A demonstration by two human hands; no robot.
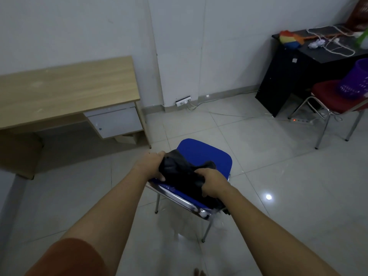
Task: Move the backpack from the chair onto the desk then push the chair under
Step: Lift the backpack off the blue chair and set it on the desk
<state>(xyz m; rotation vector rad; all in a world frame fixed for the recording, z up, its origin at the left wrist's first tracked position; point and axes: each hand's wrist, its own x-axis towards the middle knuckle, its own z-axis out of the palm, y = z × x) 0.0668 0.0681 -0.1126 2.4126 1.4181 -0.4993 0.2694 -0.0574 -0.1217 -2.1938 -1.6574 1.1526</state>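
A black backpack lies slumped on the blue seat of a chrome-legged chair in the middle of the tiled floor. My left hand grips the backpack's left end, and my right hand is closed on its right side near the chair's back edge. The light wooden desk stands against the wall at the left, apart from the chair, with its top bare and a white drawer below.
A black desk with cables and colourful items stands at the back right. In front of it is a red chair carrying a purple basket. A power strip and cords lie on the floor near it.
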